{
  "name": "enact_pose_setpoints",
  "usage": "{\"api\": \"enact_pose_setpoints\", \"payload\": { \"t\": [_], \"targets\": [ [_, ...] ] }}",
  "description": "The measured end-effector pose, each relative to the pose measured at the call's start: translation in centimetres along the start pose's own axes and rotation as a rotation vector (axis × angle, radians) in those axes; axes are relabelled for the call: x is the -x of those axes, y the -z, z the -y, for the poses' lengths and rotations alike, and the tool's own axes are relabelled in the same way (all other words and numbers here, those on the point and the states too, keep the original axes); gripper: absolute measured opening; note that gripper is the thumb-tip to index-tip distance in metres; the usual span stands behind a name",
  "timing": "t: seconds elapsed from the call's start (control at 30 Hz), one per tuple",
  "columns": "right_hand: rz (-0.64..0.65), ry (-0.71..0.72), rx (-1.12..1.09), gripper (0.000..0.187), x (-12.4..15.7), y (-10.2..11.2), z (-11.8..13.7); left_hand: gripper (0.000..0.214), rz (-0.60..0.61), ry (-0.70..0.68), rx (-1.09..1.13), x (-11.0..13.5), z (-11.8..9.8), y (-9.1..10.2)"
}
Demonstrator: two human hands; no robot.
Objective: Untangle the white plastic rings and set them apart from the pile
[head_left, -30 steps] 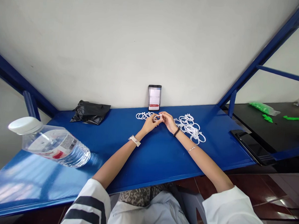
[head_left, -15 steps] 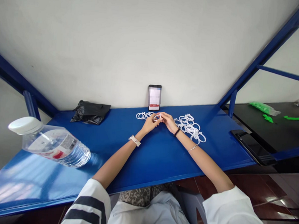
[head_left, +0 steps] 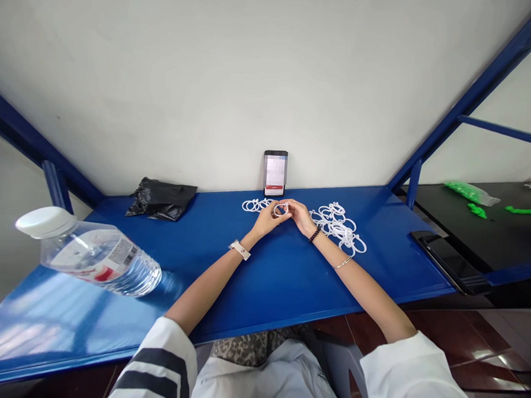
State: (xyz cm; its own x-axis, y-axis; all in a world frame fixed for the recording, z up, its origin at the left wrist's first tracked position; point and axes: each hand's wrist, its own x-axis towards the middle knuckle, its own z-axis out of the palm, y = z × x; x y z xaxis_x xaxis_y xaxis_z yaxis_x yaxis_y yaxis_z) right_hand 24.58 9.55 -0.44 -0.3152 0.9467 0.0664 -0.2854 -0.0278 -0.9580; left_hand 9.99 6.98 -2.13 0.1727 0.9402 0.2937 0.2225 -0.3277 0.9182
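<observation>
Both hands meet over the blue table [head_left: 288, 283], below the propped phone. Between the fingertips is a white plastic curtain ring [head_left: 280, 216] with a small eyelet at its top right. My left hand [head_left: 265, 220] is closed on the ring's left and lower side. From the right, my right hand [head_left: 301, 215] pinches it near the eyelet, and some of those fingertips are hidden. Several similar rings [head_left: 251, 206] lie in a row just left of my left hand. A loose pile of rings [head_left: 337, 226] lies beside my right wrist.
A phone [head_left: 275, 174] leans on the wall behind my hands. A water bottle [head_left: 106, 259] stands at the left, near a black plastic bag [head_left: 161, 199]. At the right edge lies a dark phone-like object [head_left: 442, 262]; green pieces [head_left: 476, 210] rest on a black surface beyond.
The ring between my fingers has turned, showing its round opening and eyelet more plainly. My hands have hardly shifted, and the row and pile look the same.
</observation>
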Motion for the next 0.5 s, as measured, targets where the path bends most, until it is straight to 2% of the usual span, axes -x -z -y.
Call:
{"api": "enact_pose_setpoints", "payload": {
  "t": [0.27, 0.5],
  "targets": [
    [-0.012, 0.012, -0.036, 0.018, -0.28, 0.30, -0.51, 0.043, -0.007, -0.003, -0.022, 0.06, -0.25, 0.07],
    [-0.002, 0.013, -0.038, 0.026, -0.34, 0.33, -0.54, 0.043, -0.008, -0.002, -0.008, -0.02, -0.03, 0.06]
  ]
}}
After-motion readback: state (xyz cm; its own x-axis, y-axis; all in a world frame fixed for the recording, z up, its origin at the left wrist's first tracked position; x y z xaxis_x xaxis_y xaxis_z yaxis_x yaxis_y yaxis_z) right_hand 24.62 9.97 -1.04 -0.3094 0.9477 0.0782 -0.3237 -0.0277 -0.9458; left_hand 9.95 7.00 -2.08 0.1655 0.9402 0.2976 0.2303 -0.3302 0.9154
